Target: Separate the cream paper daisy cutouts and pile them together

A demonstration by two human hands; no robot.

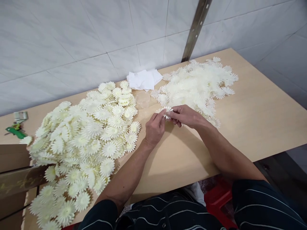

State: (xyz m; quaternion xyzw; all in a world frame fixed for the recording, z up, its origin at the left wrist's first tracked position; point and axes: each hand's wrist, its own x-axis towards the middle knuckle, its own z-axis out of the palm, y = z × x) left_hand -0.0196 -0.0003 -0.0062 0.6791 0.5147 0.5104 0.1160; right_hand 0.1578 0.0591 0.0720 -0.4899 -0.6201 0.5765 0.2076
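Observation:
My left hand (154, 127) and my right hand (184, 115) meet above the middle of the wooden table (251, 121). Both pinch one white daisy-shaped flower piece (167, 111) between their fingertips. A big heap of cream daisy flowers (86, 143) spreads to the left of my left hand. A second, flatter pile of white petal pieces (199, 84) lies just behind and to the right of my right hand.
Crumpled white paper (144, 80) lies at the back by the tiled wall, with a small clear plastic lid (142, 98) in front of it. A green tool (15, 131) rests at the far left. A brown cardboard box (14, 179) stands at the left front corner.

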